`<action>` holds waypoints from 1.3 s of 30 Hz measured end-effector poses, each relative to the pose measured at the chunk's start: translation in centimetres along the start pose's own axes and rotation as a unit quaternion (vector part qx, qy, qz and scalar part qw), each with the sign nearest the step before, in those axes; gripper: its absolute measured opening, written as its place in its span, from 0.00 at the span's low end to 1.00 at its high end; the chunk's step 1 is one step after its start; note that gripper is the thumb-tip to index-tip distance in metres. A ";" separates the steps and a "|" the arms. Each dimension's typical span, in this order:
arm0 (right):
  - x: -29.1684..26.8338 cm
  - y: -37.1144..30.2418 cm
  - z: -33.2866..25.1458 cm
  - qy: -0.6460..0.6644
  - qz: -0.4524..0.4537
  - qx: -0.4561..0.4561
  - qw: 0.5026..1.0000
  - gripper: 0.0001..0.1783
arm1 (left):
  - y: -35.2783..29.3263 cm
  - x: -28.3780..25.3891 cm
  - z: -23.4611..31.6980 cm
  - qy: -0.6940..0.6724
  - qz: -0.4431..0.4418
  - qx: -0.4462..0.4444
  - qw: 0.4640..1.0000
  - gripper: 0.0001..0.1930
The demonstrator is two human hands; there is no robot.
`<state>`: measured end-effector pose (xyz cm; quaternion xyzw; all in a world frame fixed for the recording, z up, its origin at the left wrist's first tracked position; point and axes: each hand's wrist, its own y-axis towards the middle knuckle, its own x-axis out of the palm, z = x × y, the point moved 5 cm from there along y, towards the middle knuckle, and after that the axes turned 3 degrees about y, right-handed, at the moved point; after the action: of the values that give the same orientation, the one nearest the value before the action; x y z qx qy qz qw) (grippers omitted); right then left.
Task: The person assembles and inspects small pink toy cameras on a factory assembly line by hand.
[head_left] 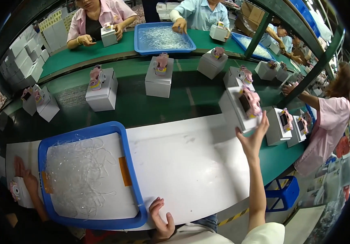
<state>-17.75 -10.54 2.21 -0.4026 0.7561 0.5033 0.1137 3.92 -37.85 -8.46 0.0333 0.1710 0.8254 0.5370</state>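
Observation:
My right hand (254,136), arm stretched out, grips the near end of a white box (232,110) over the far edge of the white tabletop. Its thumb is on one side and its fingers on the other. On the box sits a pink toy (251,102) with a dark panel, shaped like a small camera. My left hand (162,219) is low at the tabletop's front edge, holding nothing, its fingers loosely bent and apart. The nearest thing to it is a blue tray (132,179) with a tangle of clear plastic cords (79,175).
A green conveyor belt (134,112) beyond the tabletop carries several white boxes topped with pink toys. Across it, two people work beside another blue tray (164,52). Another person's hand (30,183) is at far left. A blue stool (283,193) stands at right, near a green post (258,34).

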 end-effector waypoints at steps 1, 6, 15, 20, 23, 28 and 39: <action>-2.1 -1.3 1.7 -0.044 0.006 0.014 0.999 0.57 | 0.2 0.0 -0.2 -0.005 -0.016 0.000 1.000 0.19; -5.6 -4.1 5.0 -0.135 0.029 0.057 0.989 0.58 | 0.6 0.2 -0.7 -0.012 -0.074 0.017 0.997 0.19; 11.7 1.8 -11.9 0.133 -0.001 -0.153 0.979 0.54 | 1.3 -1.4 -0.3 0.004 -0.058 0.045 0.997 0.19; 26.8 4.7 -12.1 0.131 -0.103 0.173 0.971 0.61 | 0.3 -2.0 -0.7 -0.019 -0.035 0.032 0.999 0.20; 26.6 5.5 -13.4 0.072 0.018 0.147 0.986 0.61 | -0.1 -2.5 -1.8 -0.097 0.047 0.048 0.993 0.19; 26.9 6.5 -14.8 -0.027 0.020 0.141 0.989 0.61 | 0.5 -1.7 0.7 -0.080 -0.011 0.071 0.994 0.19; 14.5 3.0 -10.2 0.113 -0.047 -0.082 0.989 0.57 | 1.1 -4.1 -0.1 -0.110 0.009 -0.031 0.993 0.19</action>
<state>-26.95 -25.93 0.58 -0.5002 0.7004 0.5088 0.0180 4.69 -41.94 -7.68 0.1086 0.0853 0.8264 0.5458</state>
